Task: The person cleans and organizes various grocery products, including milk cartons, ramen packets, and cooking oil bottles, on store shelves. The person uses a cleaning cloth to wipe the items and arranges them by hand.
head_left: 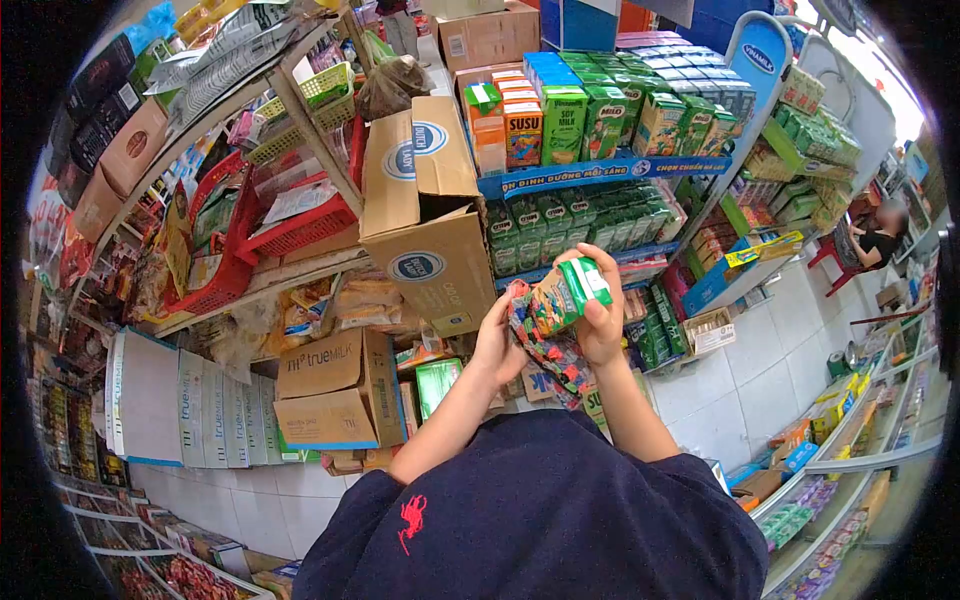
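My right hand [597, 312] is wrapped round a small green and orange drink carton [560, 298], with the thumb on its green and white top. A patterned red and dark cloth [548, 352] hangs beneath and beside the carton, and my left hand [500, 340] has its fingers closed on that cloth at the carton's left side. Both hands are in front of the lower shelf of green Milo cartons [545, 232]. Above them, more drink cartons [563, 125] stand on the upper shelf.
A tall open cardboard box [425, 250] stands just left of my hands. Below it sits a TH true Milk box [330, 390]. Red baskets [300, 225] fill the left rack. At the far right a person [878, 240] sits on a red stool.
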A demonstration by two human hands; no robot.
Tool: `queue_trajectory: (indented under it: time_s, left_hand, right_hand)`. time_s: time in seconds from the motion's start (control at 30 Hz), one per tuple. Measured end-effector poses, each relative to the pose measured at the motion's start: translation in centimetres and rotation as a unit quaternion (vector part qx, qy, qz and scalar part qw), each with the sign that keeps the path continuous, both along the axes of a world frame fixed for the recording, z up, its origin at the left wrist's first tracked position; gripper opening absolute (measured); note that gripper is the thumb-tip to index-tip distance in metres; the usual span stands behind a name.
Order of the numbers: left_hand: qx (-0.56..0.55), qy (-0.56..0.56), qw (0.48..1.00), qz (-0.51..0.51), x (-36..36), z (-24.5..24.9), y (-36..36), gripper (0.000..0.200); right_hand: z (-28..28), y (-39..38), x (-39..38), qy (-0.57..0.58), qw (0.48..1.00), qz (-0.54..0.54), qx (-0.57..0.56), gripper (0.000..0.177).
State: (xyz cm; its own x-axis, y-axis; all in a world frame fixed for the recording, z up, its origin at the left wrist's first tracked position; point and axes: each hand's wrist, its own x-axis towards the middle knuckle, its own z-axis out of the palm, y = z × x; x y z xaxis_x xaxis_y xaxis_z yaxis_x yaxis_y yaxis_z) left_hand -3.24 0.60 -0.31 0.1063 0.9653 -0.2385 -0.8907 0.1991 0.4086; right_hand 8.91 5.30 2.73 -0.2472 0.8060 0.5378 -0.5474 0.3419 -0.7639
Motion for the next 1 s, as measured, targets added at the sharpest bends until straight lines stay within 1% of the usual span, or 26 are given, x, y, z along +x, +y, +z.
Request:
queue_trajectory:
  time_s: [0.03,0.07,0.1,0.13,0.17,0.27,0.3,0.37,0.4,0.43,0.5,0.53,0.57,0.63,0.7,0.77,0.83,0.87,0.9,0.97,1.0]
  left_hand:
    - [0.000,0.000,1.000,0.000,-0.2,0.1,0.0,0.038]
    - [0.014,0.008,1.000,0.005,-0.3,0.3,-0.1,0.037]
    - [0.027,0.016,0.999,0.009,-0.3,0.6,-0.1,0.036]
    - [0.035,0.017,0.999,0.025,-0.4,0.5,0.0,0.032]
    - [0.036,0.015,0.999,0.024,-0.5,0.0,0.3,0.032]
    - [0.012,0.047,0.993,0.106,-0.4,-1.1,0.8,0.029]
    - [0.012,0.045,0.993,0.107,-0.3,-0.6,0.7,0.029]
    - [0.012,0.081,0.988,0.131,-0.2,0.3,0.5,0.030]
    - [0.028,0.109,0.984,0.141,-0.5,0.5,0.5,0.034]
    - [0.028,0.110,0.984,0.140,-0.9,0.9,0.3,0.034]
    - [0.132,0.228,0.955,0.136,-1.5,2.5,-0.3,0.040]
    - [0.143,0.266,0.943,0.141,-1.7,3.2,-0.5,0.041]
    - [0.142,0.265,0.944,0.139,-2.0,3.6,-0.7,0.041]
    - [0.168,0.335,0.915,0.147,-2.7,4.1,-1.2,0.038]
    - [0.121,0.352,0.910,0.181,-3.6,3.6,-1.8,0.036]
    - [0.089,0.331,0.907,0.244,-5.3,3.2,-3.2,0.037]
    - [0.020,0.351,0.876,0.330,-6.8,1.9,-4.1,0.038]
    - [0.015,0.335,0.867,0.369,-7.4,1.3,-4.4,0.037]
    - [0.010,0.317,0.856,0.408,-7.9,0.9,-4.6,0.036]
    - [-0.006,0.332,0.836,0.436,-8.7,1.0,-5.1,0.034]
    - [-0.002,0.319,0.838,0.442,-8.7,1.1,-5.2,0.034]
  right_hand:
    - [0.3,0.6,0.4,0.000,1.000,0.000,0.000,0.063]
    - [0.5,1.3,1.1,-0.100,0.991,-0.057,0.074,0.060]
    - [0.8,1.7,1.6,-0.200,0.962,-0.113,0.146,0.057]
    - [1.9,1.2,2.0,-0.233,0.960,-0.103,0.117,0.053]
    - [2.8,0.7,2.1,-0.234,0.959,-0.104,0.117,0.053]
    - [5.1,-0.9,1.5,-0.382,0.917,-0.104,0.044,0.056]
    - [5.5,-0.6,1.6,-0.383,0.917,-0.103,0.044,0.056]
    - [6.2,0.9,2.1,-0.396,0.902,-0.132,0.111,0.052]
    - [6.5,2.1,2.7,-0.391,0.903,-0.113,0.136,0.049]
    - [7.2,2.9,3.4,-0.383,0.915,-0.061,0.110,0.050]
    - [10.0,4.5,5.1,-0.378,0.921,0.010,0.098,0.050]
    - [11.3,5.5,5.8,-0.387,0.915,0.004,0.111,0.052]
    - [12.6,6.6,6.5,-0.398,0.909,-0.002,0.123,0.054]
    - [14.8,9.4,7.6,-0.428,0.876,-0.015,0.223,0.057]
    - [16.8,12.1,8.3,-0.489,0.839,-0.038,0.237,0.059]
    - [18.1,16.7,8.8,-0.517,0.810,-0.039,0.272,0.059]
    - [17.8,20.3,9.4,-0.539,0.791,-0.048,0.284,0.058]
    - [17.6,21.6,9.4,-0.532,0.795,-0.065,0.285,0.058]
    - [17.8,22.4,9.3,-0.524,0.809,-0.044,0.262,0.057]
    - [18.1,23.1,8.8,-0.548,0.798,-0.054,0.246,0.059]
    - [18.0,23.4,8.5,-0.550,0.796,-0.052,0.246,0.059]
